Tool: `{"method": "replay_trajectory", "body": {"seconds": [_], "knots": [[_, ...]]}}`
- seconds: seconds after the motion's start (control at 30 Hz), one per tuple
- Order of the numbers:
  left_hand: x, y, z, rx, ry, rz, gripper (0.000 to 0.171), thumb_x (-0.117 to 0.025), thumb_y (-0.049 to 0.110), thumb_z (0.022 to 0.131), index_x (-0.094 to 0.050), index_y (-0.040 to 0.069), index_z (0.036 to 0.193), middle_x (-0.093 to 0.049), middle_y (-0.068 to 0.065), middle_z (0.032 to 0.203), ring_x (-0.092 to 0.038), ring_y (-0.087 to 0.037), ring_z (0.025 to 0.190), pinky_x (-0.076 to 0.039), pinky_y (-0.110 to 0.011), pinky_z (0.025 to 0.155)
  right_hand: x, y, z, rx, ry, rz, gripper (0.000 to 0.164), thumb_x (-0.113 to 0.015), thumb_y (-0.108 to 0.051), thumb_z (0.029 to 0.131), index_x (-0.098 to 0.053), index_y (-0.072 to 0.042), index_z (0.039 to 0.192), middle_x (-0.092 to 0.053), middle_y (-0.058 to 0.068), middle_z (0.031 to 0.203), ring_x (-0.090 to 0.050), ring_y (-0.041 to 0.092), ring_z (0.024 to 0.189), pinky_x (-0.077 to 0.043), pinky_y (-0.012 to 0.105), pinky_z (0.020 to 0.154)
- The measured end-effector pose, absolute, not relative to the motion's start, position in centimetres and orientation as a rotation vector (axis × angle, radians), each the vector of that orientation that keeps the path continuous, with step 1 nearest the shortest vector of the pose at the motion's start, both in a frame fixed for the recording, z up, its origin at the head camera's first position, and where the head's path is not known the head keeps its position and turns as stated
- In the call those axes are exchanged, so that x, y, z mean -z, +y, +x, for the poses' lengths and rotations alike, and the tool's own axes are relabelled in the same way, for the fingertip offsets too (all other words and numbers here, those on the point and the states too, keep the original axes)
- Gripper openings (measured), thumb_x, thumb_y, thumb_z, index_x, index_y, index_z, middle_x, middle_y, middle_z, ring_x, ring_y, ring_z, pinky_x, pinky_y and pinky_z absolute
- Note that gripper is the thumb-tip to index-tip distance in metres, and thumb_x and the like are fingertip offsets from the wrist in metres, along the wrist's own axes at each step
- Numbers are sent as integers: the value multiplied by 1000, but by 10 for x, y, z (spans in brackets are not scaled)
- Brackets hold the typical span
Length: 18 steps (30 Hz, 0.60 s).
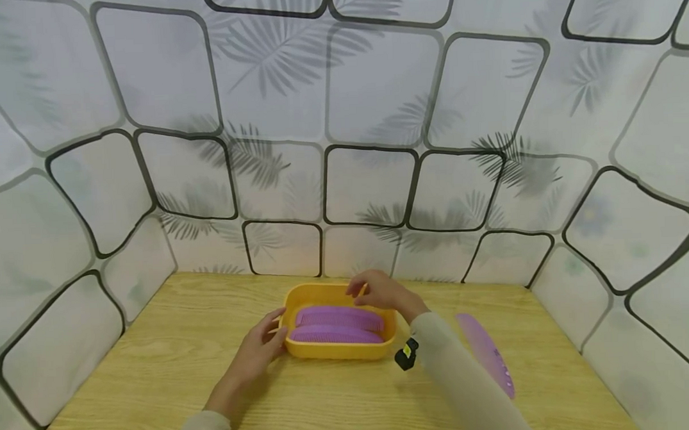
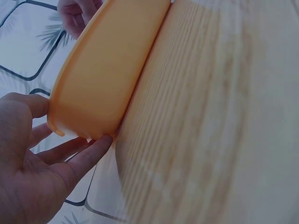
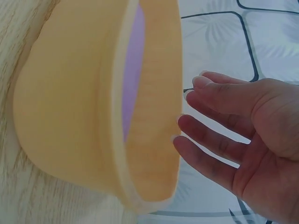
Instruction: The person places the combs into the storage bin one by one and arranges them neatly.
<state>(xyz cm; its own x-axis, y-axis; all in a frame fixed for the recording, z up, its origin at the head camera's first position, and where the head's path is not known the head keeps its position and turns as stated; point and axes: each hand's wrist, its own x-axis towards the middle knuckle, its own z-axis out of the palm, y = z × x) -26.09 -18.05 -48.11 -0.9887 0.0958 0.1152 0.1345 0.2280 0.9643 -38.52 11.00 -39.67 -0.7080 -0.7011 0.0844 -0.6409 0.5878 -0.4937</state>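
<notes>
A yellow plastic basket [image 1: 339,351] stands on the table, with two purple combs [image 1: 340,318] lying side by side in it, teeth showing. At its left end my left hand [image 1: 258,348] touches the outer wall, fingertips low on the side and thumb by the rim, as the left wrist view shows. Over the back right part of the basket hovers my right hand [image 1: 382,290], its fingers loosely bent and holding nothing. In the right wrist view those fingers [image 3: 210,135] are beside the rim, and a strip of purple comb [image 3: 134,74] shows inside.
Another purple comb [image 1: 486,356] lies on the wooden table [image 1: 171,351], right of the basket and beside my right forearm. Patterned cloth walls [image 1: 372,188] enclose the table at the back and both sides.
</notes>
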Motion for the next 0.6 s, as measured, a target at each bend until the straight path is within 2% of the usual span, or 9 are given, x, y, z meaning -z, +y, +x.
{"method": "replay_trajectory", "body": {"seconds": [0.3,0.6], "knots": [[481,-180,-261,1919,-2433,-220,53,-53,17,109,-38,3,158,-47,-34,151,-57,-47,133,-61,-43,98,392,131,-370,798,2721,-1127,22,-73,-5,94,-73,3,114,-75,22,111,-71,32,101,-62,42,89],[481,-179,-262,1917,-2445,-209,53,-54,17,109,-38,4,158,-48,-33,151,-57,-45,133,-60,-45,99,393,160,-360,787,2773,-1191,19,-74,-5,93,-74,-2,111,-75,20,105,-70,26,93,-63,41,84]]}}
